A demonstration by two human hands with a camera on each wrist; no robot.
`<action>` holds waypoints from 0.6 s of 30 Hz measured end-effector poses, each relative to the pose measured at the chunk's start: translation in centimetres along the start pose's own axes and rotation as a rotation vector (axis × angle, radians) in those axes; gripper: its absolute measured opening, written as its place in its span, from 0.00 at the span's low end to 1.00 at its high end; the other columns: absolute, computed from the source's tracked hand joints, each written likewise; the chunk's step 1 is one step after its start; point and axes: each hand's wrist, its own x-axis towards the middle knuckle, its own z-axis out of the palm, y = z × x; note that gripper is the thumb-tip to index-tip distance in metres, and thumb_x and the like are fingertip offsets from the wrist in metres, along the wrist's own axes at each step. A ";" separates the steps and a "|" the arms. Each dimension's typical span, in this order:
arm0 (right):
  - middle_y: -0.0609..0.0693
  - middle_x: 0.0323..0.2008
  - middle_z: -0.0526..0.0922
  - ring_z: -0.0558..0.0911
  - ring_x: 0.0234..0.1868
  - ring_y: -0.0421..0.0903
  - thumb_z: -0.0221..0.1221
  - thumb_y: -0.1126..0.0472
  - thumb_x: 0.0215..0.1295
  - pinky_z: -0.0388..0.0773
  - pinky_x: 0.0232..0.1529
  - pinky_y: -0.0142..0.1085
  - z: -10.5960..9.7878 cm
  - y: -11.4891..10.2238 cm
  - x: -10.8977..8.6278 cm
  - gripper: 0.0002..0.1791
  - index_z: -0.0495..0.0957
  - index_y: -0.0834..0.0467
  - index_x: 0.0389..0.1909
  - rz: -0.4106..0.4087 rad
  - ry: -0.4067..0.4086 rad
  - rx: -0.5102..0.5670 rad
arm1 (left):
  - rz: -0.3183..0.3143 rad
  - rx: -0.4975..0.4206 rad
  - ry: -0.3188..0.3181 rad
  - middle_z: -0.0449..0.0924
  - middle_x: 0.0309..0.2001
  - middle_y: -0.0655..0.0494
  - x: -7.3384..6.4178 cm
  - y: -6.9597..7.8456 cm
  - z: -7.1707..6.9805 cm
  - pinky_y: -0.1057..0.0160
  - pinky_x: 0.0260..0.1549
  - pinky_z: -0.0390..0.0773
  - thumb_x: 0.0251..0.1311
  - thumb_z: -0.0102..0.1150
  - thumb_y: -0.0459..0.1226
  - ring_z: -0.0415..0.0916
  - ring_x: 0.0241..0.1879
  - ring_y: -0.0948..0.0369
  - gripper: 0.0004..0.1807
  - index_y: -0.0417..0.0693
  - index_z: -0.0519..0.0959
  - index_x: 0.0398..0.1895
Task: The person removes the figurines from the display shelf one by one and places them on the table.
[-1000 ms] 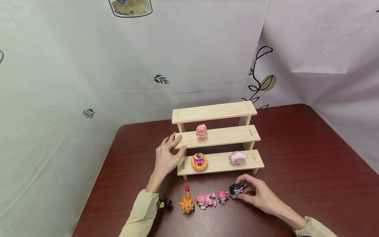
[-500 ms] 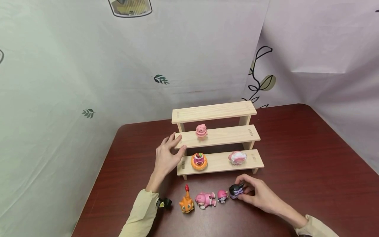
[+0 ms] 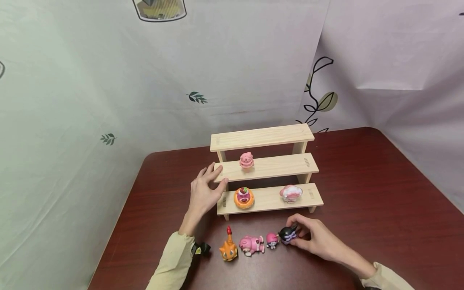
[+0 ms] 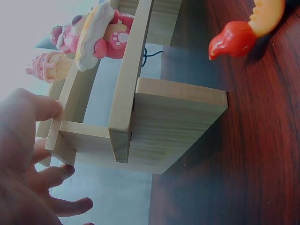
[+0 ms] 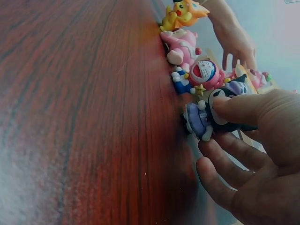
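My right hand (image 3: 317, 241) pinches a black-and-purple figurine (image 5: 199, 119) between thumb and fingers, low over the table. Just left of it stands a small figurine in a pink hood (image 3: 272, 240), with a star on it in the right wrist view. My left hand (image 3: 205, 193) grips the left end of the middle plank of a three-step wooden display shelf (image 3: 279, 166), thumb on the near edge and fingers on the far one. On that plank stands a pink ice-cream-cone figurine (image 3: 247, 160). The lowest plank bears a round orange-rimmed figurine (image 3: 244, 197) and a pink-and-white one (image 3: 291, 193).
Left of the hooded figurine, a pink figurine (image 3: 251, 245) lies on the dark red table (image 3: 366, 193). Beside it is an orange figurine (image 3: 228, 249) with a red-tipped tail. A printed cloth (image 3: 253, 64) hangs behind the table.
My right hand has shifted slightly left with the black-and-purple figurine, bringing it closer to the hooded one and turning it a little. The left hand stays on the shelf.
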 end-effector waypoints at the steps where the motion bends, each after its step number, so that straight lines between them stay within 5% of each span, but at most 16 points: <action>1: 0.42 0.37 0.83 0.83 0.32 0.37 0.70 0.73 0.55 0.81 0.31 0.35 0.0 0.0 0.0 0.21 0.75 0.53 0.46 -0.001 -0.001 0.000 | -0.001 0.001 -0.001 0.71 0.67 0.47 0.0 0.0 0.0 0.33 0.60 0.56 0.60 0.65 0.45 0.62 0.68 0.39 0.25 0.50 0.81 0.62; 18: 0.40 0.35 0.83 0.82 0.32 0.37 0.71 0.72 0.54 0.80 0.31 0.34 0.0 -0.1 0.1 0.21 0.75 0.52 0.45 -0.002 0.005 -0.029 | 0.015 -0.004 0.005 0.72 0.67 0.46 0.1 -0.2 0.1 0.32 0.60 0.57 0.60 0.66 0.44 0.63 0.67 0.38 0.25 0.49 0.81 0.62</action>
